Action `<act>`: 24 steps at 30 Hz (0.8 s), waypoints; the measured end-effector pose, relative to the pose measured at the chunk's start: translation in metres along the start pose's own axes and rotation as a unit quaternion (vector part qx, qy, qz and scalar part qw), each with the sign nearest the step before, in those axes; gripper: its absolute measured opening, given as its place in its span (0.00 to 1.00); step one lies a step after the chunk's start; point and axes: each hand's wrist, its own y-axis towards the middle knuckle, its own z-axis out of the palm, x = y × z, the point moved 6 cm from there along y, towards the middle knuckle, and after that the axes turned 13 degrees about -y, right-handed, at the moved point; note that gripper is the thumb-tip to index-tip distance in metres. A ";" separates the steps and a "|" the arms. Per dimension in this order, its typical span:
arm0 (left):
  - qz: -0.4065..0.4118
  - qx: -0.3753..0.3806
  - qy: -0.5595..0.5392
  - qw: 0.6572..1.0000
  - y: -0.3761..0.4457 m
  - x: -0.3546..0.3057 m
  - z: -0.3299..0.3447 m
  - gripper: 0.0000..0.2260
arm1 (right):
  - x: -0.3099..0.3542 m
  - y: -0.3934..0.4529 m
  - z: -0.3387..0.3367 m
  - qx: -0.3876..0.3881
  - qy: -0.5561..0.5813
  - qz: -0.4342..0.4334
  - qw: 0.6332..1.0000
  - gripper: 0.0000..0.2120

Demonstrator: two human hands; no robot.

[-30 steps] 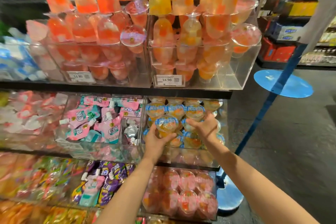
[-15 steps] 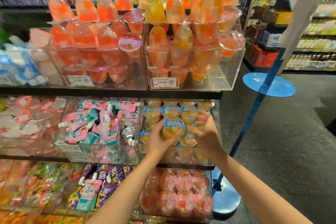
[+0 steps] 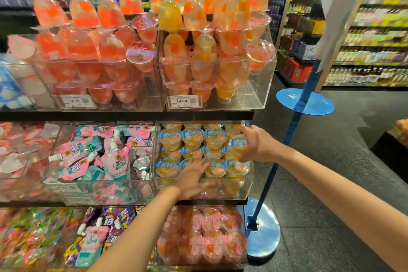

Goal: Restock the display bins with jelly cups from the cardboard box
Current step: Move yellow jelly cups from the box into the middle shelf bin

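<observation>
Your right hand point(image 3: 257, 144) curls around a blue-lidded jelly cup point(image 3: 237, 146) at the right edge of the clear display bin point(image 3: 248, 185), right of centre in the frame, thumb above and fingers below. The cup lies on its side, lid facing you, its axis running back into the bin; it sits just left of your palm, level with the upper row of stacked cups point(image 3: 192, 138). Your left hand point(image 3: 192, 175) lies flat and spread against the lower cups near the bin's front, holding none; its motion blur leaves it unclear whether the fingertips press or merely touch. The right hand is the nearer one to the open spot at the stack's right end, so the coming move likely turns on sliding that cup leftward and back. No cardboard box shows in frame.
</observation>
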 end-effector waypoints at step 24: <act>-0.013 0.111 0.095 0.989 0.015 0.018 0.007 0.51 | 0.000 0.051 0.037 -0.116 -0.245 0.051 0.961 0.15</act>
